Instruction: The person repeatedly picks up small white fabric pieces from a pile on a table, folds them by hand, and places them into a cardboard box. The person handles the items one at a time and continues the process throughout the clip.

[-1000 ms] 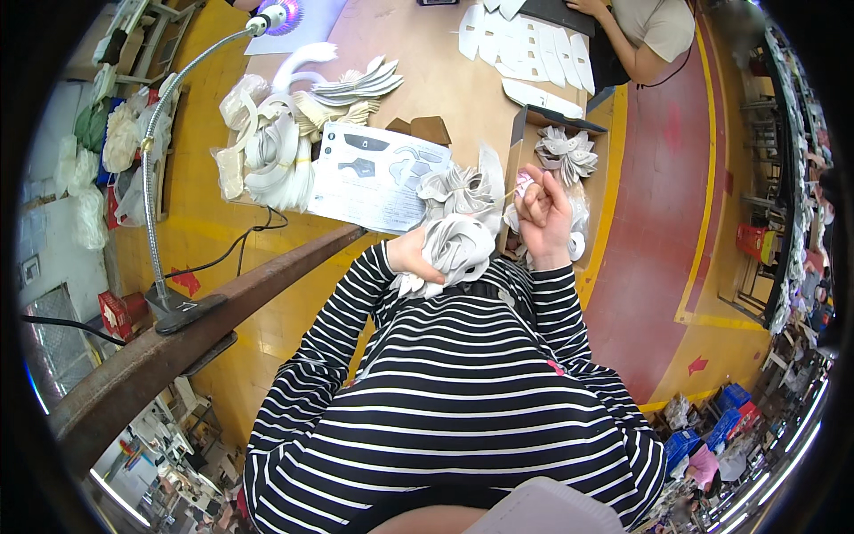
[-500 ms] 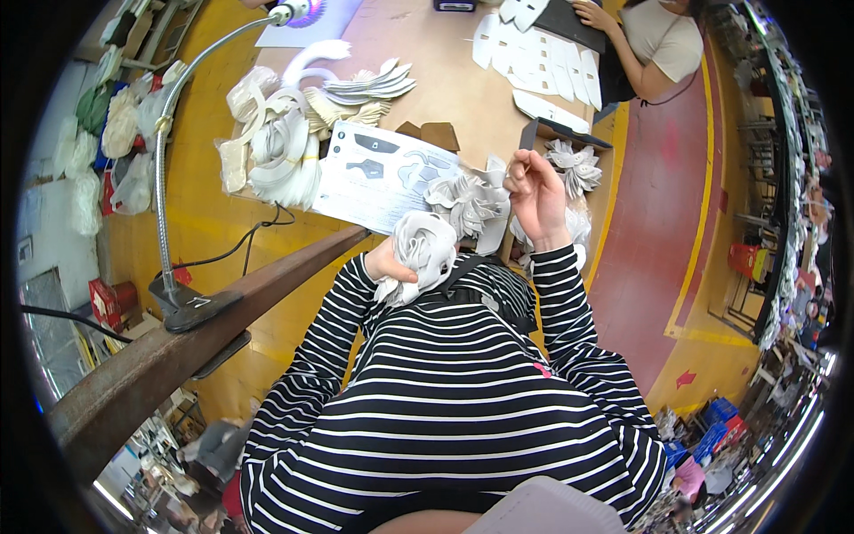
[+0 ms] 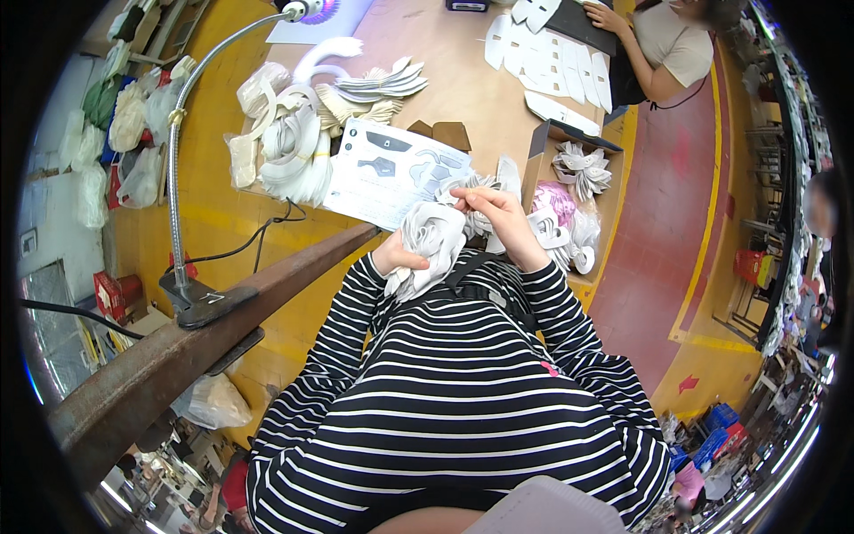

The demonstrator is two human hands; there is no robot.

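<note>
Left hand (image 3: 398, 259): we see it closed around a bundle of grey-white cut fabric pieces (image 3: 429, 242), held at chest height.
Right hand (image 3: 492, 212): fingers pinch the bundle's top edge.
Worktop (image 3: 463, 89): printed white sheet (image 3: 396, 172) lies just beyond.

Count, head view:
- Hands of the wearer: 2. Left hand (image 3: 396, 260) and right hand (image 3: 494, 214), both closed on one bundle of white cut pieces (image 3: 431, 240), centre frame.
- Printed pattern sheet (image 3: 396, 173): 1, at 11 o'clock of the hands.
- Open cardboard boxes: 1, the cardboard box (image 3: 556, 160) at 2 o'clock.
- Gooseneck lamp (image 3: 178, 160): 1, at 9 o'clock.
- Other people: 1 seated person (image 3: 663, 53) at 1 o'clock.
- Loose white piles on the table (image 3: 454, 80): too many to count exactly.
</note>
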